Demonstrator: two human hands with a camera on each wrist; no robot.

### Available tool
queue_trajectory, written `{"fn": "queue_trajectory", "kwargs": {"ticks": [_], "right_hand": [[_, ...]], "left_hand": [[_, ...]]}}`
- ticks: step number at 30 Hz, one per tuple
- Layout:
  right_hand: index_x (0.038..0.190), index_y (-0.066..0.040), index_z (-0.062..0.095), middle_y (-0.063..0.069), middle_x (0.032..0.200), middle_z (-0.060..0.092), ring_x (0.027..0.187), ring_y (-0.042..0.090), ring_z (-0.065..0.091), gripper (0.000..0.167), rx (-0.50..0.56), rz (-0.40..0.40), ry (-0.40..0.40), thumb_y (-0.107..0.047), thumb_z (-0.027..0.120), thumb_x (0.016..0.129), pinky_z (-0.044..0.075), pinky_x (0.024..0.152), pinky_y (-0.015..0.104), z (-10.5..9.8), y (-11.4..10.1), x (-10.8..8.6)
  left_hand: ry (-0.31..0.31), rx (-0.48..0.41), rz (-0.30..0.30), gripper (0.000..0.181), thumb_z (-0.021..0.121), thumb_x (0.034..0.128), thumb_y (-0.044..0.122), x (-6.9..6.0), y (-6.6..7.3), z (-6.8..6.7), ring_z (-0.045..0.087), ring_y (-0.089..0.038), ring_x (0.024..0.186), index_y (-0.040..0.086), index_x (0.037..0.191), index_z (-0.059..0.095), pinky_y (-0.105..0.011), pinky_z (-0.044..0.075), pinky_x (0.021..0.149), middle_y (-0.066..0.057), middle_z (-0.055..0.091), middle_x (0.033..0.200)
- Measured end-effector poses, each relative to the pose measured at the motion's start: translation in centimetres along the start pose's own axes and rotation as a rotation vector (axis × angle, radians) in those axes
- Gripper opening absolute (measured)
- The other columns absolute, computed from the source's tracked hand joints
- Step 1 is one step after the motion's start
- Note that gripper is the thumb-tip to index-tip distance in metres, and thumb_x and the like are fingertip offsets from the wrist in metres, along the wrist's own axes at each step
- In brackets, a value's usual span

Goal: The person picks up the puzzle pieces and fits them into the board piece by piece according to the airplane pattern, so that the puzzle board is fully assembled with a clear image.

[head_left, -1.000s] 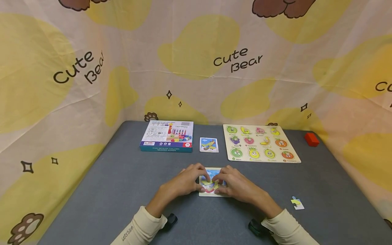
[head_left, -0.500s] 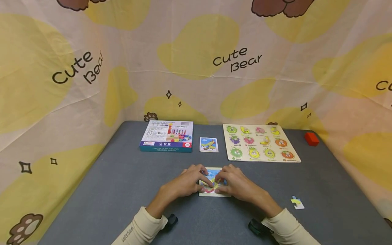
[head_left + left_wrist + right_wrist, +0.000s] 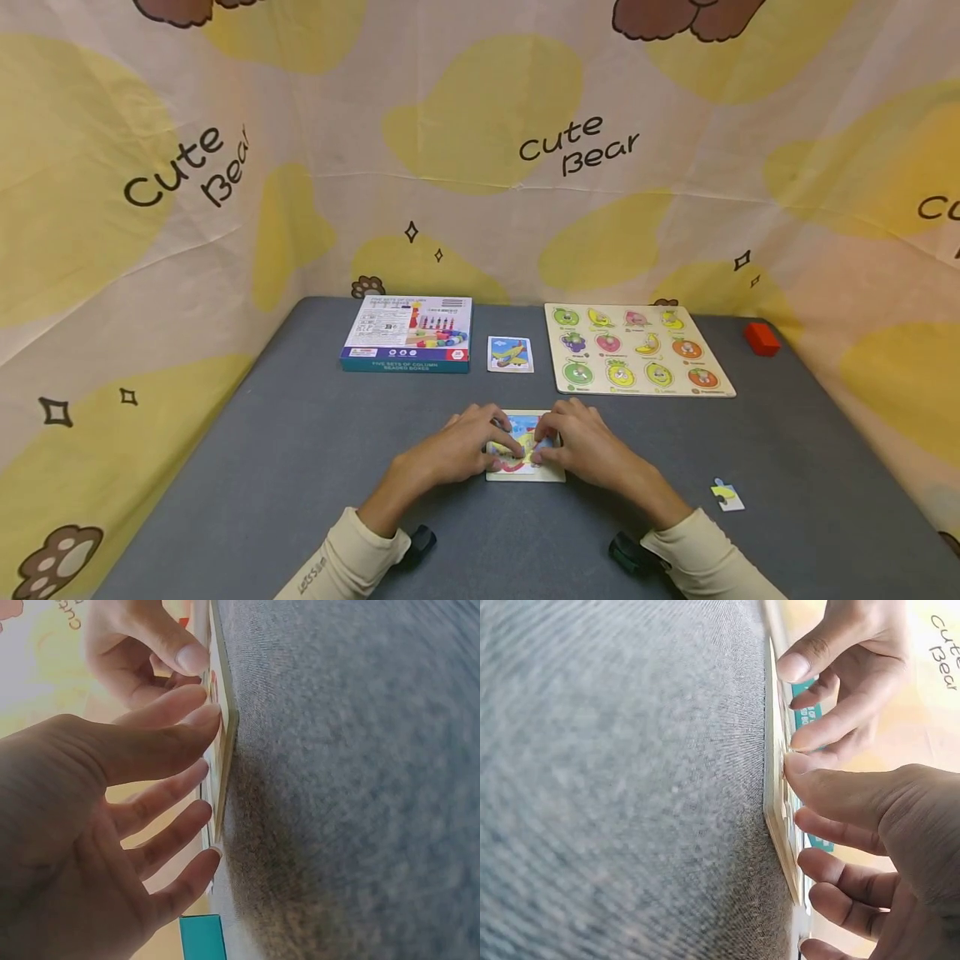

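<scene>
A small jigsaw puzzle [image 3: 525, 473] in a pale wooden tray lies flat on the table before me, its picture partly covered by both hands. My left hand [image 3: 461, 446] comes in from the left, its index finger stretched over the middle of the picture and the thumb near the lower left. From the other side my right hand [image 3: 588, 442] touches the puzzle with bent fingers, thumb and index tips close together. Whether a piece lies between them is hidden. In the right wrist view the thumb [image 3: 832, 787] meets the tray [image 3: 771, 750]. One loose puzzle piece [image 3: 727, 495] lies at the right.
Behind the puzzle lies a picture card [image 3: 510, 355] of a yellow aeroplane. A boxed bead set [image 3: 407, 335] stands back left, a fruit board [image 3: 637, 350] back right. Farther right sits a red block [image 3: 762, 340]. A printed cloth [image 3: 465, 108] encloses the grey table [image 3: 300, 467].
My right hand has shifted slightly right and its fingers have drawn away from the left hand. My left index finger has reached farther in over the picture. The loose piece stays put.
</scene>
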State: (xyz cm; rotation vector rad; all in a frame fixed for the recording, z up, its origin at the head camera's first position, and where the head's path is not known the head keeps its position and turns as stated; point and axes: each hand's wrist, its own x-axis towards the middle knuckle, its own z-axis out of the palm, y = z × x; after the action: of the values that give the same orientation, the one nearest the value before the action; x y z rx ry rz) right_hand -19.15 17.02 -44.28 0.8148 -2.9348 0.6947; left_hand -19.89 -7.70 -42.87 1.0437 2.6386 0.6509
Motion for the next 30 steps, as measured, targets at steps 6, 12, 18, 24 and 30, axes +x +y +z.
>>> {"fn": "queue_trajectory", "kwargs": {"ticks": [6,12,18,24,30], "right_hand": [[0.097,-0.022,0.077,-0.008,0.091,0.058,0.086,0.009,0.042,0.016,0.013,-0.028,-0.011,-0.032,0.086,0.089,0.032,0.077,0.034,-0.5,0.4,-0.2],[0.111,-0.020,0.079,-0.009,0.106,0.064,0.102,0.014,0.051,0.024,0.042,-0.012,-0.060,-0.035,0.083,0.093,0.044,0.090,0.042,-2.2,2.0,-1.5],[0.116,-0.021,0.078,-0.011,0.111,0.065,0.109,0.016,0.054,0.029,0.051,0.046,-0.054,-0.035,0.084,0.092,0.047,0.095,0.044,-4.4,4.2,-4.4],[0.117,-0.023,0.078,-0.013,0.111,0.067,0.106,0.012,0.053,0.033,0.029,0.078,-0.020,-0.037,0.087,0.089,0.048,0.091,0.038,-6.3,6.6,-7.9],[0.117,-0.024,0.079,-0.013,0.111,0.070,0.102,0.010,0.054,0.041,0.026,0.133,-0.004,-0.041,0.091,0.081,0.048,0.085,0.033,-7.9,8.6,-11.2]], "left_hand": [[-0.010,-0.008,0.013,0.029,0.077,0.0984,0.016,0.0,0.0,0.0,0.050,-0.021,0.120,0.031,0.123,0.082,-0.046,0.040,0.096,-0.001,0.061,0.137],[-0.015,-0.013,0.001,0.028,0.077,0.0989,0.018,0.0,-0.1,0.0,0.051,-0.022,0.122,0.032,0.124,0.081,-0.047,0.040,0.097,-0.001,0.061,0.137],[0.000,-0.033,0.009,0.028,0.077,0.0979,0.017,-0.2,-0.2,0.1,0.050,-0.024,0.123,0.029,0.122,0.082,-0.048,0.039,0.097,-0.003,0.061,0.137],[0.005,-0.035,0.008,0.028,0.077,0.0985,0.017,-0.2,-0.2,0.1,0.050,-0.024,0.124,0.030,0.123,0.082,-0.049,0.038,0.099,-0.002,0.061,0.138],[0.009,-0.039,0.016,0.028,0.077,0.0976,0.016,-0.2,-0.2,0.2,0.050,-0.027,0.126,0.029,0.122,0.082,-0.053,0.038,0.100,-0.003,0.061,0.138]]}}
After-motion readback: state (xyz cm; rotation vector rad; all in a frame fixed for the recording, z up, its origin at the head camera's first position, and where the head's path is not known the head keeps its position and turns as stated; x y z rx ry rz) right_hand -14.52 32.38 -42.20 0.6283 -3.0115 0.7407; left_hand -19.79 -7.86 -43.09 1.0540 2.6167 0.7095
